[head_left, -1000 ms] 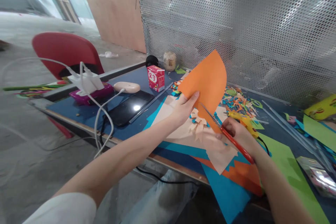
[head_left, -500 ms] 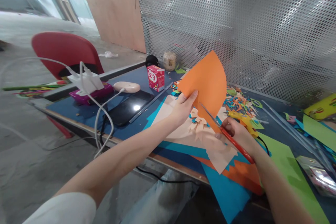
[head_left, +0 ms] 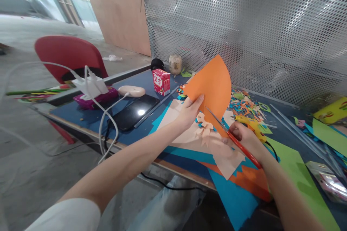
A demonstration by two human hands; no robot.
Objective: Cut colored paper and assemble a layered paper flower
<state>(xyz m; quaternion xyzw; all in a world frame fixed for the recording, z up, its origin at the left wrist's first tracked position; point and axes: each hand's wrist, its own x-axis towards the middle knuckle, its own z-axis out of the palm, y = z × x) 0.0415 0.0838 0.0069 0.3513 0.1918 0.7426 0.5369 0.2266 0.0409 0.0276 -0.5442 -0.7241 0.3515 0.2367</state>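
My left hand (head_left: 193,110) pinches a curved sheet of orange paper (head_left: 213,81) at its lower left, thumb on the near face. In my right hand (head_left: 241,135) are scissors with red handles (head_left: 245,151), their blades pointing up and left against the lower part of the orange sheet. Below the sheet lie small cut pieces of peach paper (head_left: 206,133) on a larger peach sheet (head_left: 173,113). Blue paper (head_left: 233,198) and orange paper (head_left: 252,180) overhang the table's near edge. A yellow glue gun (head_left: 253,126) rests just beyond my right hand.
A black phone (head_left: 135,112), a pink and red box (head_left: 161,82) and a white charger with cables (head_left: 90,85) sit to the left. Colourful paper scraps (head_left: 245,104) are heaped before the perforated metal panel (head_left: 230,25). Green paper (head_left: 295,166) lies at right.
The orange sheet's right edge has swung slightly left, showing more of the scraps behind. Both hands keep their grip, and the scissors have barely moved.
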